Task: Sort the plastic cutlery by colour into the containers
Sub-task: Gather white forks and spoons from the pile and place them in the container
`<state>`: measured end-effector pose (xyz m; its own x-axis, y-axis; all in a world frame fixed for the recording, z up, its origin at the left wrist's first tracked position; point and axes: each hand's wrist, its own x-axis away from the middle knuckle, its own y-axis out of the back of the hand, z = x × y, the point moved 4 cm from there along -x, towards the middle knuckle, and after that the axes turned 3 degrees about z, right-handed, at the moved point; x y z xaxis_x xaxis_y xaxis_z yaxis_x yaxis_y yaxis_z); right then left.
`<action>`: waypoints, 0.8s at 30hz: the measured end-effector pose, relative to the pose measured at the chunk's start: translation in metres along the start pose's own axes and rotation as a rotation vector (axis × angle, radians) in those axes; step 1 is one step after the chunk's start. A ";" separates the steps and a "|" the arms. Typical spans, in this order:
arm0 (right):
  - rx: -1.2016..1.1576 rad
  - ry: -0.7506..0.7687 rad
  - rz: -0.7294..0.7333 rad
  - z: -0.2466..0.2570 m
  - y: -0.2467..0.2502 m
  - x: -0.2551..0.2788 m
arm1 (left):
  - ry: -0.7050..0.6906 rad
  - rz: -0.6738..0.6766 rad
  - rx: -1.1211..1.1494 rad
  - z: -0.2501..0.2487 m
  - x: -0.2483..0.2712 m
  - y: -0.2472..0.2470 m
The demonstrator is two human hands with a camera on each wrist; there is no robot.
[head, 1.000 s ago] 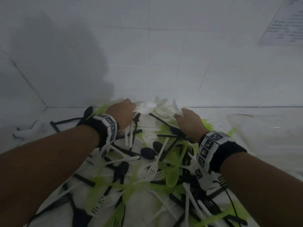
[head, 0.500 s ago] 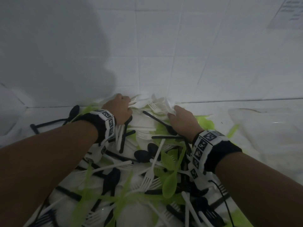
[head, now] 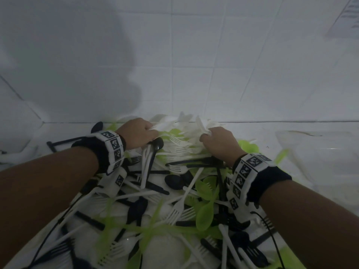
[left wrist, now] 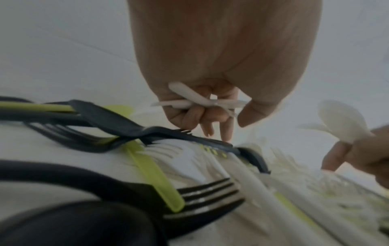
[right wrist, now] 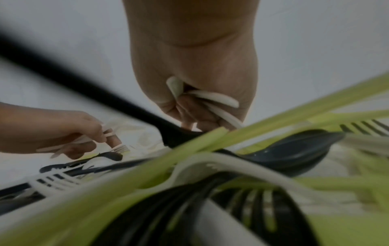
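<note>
At the far left a black plastic spoon (head: 96, 126) lies on the white table (head: 252, 131) close to the tiled wall (head: 194, 55), apart from the main heap.

Your left hand (head: 138, 134) sits at the far left edge of the heap, fingers curled round a few white plastic handles (left wrist: 190, 99); in the left wrist view they cross one another in your palm while your two straighter fingers (left wrist: 228, 131) reach down to a black plastic fork (left wrist: 147, 131). Just below that hand in the head view a second black spoon (head: 157, 145) rests on top of the pile.

Between your hands, against the wall, lies a loose drift of white plastic forks and spoons (head: 182, 140). Nearer you the mixed pile of black, white and lime-green plastic cutlery (head: 174, 210) spreads across the table, pieces overlapping in every direction; a lime-green spoon (head: 204, 216) lies bowl-up in its middle, beside a white fork (head: 177, 208).

Your right hand (head: 220, 143) is at the far right edge of the heap, closed round a bunch of white cutlery (right wrist: 212, 101), with handle ends poking out of your fist in the right wrist view and spoon bowls fanning out beyond your knuckles in the head view.

At the right, well clear of the heap, a clear plastic container (head: 318, 152) stands on the table; I cannot tell what is in it.
</note>
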<state>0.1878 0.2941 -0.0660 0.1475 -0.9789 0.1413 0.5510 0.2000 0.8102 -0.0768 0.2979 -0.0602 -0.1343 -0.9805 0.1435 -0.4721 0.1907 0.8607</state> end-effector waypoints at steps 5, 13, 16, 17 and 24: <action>-0.053 -0.033 -0.086 -0.004 0.000 -0.009 | 0.055 -0.192 0.115 0.016 0.005 0.021; 0.043 0.009 0.033 -0.005 -0.013 -0.009 | -0.064 -0.098 -0.099 0.003 0.004 0.003; 0.023 0.006 0.013 -0.006 -0.012 -0.008 | -0.142 -0.137 -0.180 -0.005 -0.007 -0.004; 0.022 0.002 0.008 -0.007 -0.013 -0.007 | -0.153 -0.118 -0.214 -0.006 -0.013 -0.007; 0.048 0.013 -0.008 -0.011 -0.018 -0.006 | -0.136 0.032 -0.383 -0.016 -0.029 -0.020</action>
<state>0.1858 0.2968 -0.0872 0.1541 -0.9799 0.1271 0.5119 0.1892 0.8379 -0.0498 0.3214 -0.0736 -0.2700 -0.9541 0.1298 -0.1109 0.1647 0.9801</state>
